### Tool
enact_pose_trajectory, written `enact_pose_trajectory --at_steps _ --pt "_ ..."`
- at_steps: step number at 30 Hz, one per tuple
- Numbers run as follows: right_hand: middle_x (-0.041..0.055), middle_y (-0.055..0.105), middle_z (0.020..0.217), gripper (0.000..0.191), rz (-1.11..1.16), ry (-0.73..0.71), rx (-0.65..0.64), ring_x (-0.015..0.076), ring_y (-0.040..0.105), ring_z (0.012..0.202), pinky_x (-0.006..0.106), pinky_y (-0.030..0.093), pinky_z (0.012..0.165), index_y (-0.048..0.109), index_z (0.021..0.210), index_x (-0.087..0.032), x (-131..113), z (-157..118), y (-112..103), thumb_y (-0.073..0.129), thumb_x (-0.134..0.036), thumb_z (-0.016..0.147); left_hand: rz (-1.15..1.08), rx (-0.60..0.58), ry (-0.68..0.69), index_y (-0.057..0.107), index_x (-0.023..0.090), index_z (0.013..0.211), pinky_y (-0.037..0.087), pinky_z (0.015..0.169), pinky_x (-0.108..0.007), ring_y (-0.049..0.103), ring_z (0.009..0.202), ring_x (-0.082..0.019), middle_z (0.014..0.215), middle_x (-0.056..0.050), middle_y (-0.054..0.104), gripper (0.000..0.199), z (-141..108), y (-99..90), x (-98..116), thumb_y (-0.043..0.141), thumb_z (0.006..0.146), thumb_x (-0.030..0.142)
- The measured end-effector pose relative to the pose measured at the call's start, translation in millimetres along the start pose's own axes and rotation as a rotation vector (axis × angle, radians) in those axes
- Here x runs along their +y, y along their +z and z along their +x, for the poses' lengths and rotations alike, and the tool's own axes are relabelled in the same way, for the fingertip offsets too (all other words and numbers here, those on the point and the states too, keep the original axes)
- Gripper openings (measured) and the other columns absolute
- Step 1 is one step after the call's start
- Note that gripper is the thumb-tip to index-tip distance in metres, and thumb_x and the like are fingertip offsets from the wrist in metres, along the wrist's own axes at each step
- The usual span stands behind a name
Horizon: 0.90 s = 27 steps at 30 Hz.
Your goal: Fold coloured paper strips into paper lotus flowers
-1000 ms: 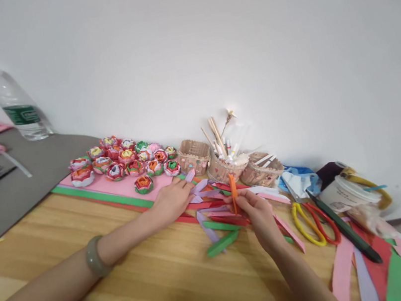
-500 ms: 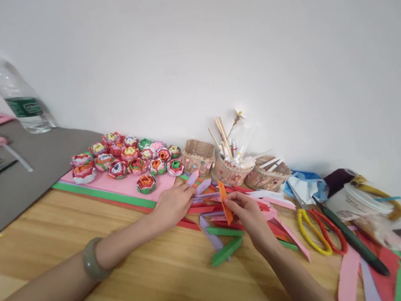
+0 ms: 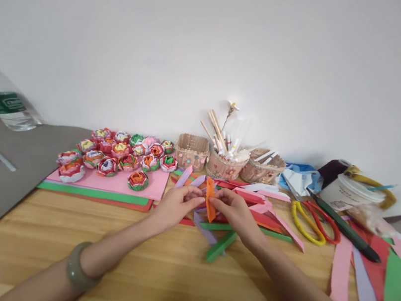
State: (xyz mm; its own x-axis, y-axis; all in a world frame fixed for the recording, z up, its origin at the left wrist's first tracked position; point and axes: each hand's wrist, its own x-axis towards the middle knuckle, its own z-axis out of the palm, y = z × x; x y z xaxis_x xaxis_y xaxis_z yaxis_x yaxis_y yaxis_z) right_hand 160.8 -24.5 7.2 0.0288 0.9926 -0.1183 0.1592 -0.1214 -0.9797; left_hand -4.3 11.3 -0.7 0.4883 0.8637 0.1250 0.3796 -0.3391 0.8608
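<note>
Paper flowers (image 3: 117,150) sat on a pink sheet (image 3: 142,188) near the wall. Woven baskets (image 3: 225,164), scissors (image 3: 314,221) and a water bottle (image 3: 0,97) rested on the table (image 3: 128,272).

Both forearms were bare to the near edge of the view, with no sleeves showing. The left hand (image 3: 172,210) had a thick, smooth bangle (image 3: 75,268) of pale grey-green, jade-like stone round its wrist. The right hand (image 3: 237,215) wore nothing: no ring, watch or glove was visible on either one.
</note>
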Motion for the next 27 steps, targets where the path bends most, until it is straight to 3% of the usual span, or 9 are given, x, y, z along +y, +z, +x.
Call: enact_pose_trajectory --at_steps 6,11,27 --pt "-0.0031 0.053 0.063 0.021 -0.110 -0.138 -0.006 0.0114 0.048 0.056 0.022 0.038 0.051 0.051 0.067 -0.020 -2.9 -7.8 5.2 0.064 -0.036 0.072 -0.569 0.005 -0.252 0.064 0.015 0.070 0.047 0.053 -0.025 0.058 0.052 -0.014 0.060 -0.001 0.064 0.010 0.1 4.7 5.9 0.065 0.066 0.024" --pt "-0.0022 0.052 0.067 0.020 -0.100 -0.167 -0.122 0.0117 0.048 0.059 0.023 0.038 0.054 0.050 0.075 -0.020 -2.0 -10.5 4.8 0.058 -0.038 0.078 -0.651 0.025 -0.316 0.061 0.015 0.062 0.047 0.052 -0.025 0.057 0.049 -0.013 0.053 0.001 0.061 0.014 3.1 0.8 9.7 0.068 0.061 0.026" --pt "-0.0049 0.046 0.060 0.020 -0.042 -0.087 -0.181 0.0088 0.040 0.051 0.020 0.031 0.047 0.049 0.068 -0.019 2.5 -15.9 9.9 0.065 -0.032 0.070 -0.813 0.071 -0.320 0.060 0.013 0.065 0.047 0.052 -0.022 0.057 0.051 -0.010 0.057 0.001 0.061 0.019 -1.6 4.4 6.0 0.061 0.069 0.031"
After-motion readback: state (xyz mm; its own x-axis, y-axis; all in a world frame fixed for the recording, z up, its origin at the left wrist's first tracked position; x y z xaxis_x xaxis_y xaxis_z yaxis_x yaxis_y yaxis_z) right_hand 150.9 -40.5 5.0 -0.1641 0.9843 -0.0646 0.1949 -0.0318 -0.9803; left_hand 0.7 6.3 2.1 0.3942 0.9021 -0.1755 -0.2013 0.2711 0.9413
